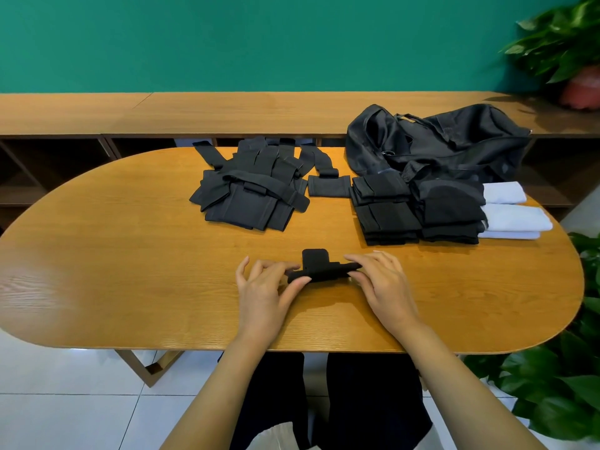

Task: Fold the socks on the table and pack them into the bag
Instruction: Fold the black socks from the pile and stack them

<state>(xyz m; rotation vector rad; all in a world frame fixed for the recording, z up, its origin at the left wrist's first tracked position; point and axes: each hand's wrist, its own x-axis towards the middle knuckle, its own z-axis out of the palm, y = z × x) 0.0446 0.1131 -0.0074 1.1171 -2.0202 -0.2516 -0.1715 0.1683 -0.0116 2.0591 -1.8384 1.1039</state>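
At the near edge of the oval wooden desk (130, 254), right in front of the person, a black sock (321, 271) lay between the two hands. Its long axis ran left to right, and a short squared flap stuck out on the far side. The left hand (263, 284) had its grip closed on the left end, thumb and fingertips pinching the cloth. The right hand (383, 280) had its curled fingers clamped over the right end, so neither hand was nearer; each held its own end. The sock looked soft, matte and thick, already partly doubled. To my eye the coming move turned on that sideways lie: one end would have to come across to the other to finish the fold. Well beyond, a loose heap of unfolded black socks (250, 190) sprawled limp and flat. To its right stood neat stacks of folded black socks (389, 216), with folded white socks (513, 219) just beside them. Behind these slumped the black duffel bag (438, 141), smooth and faintly shiny, on the right hand's side.
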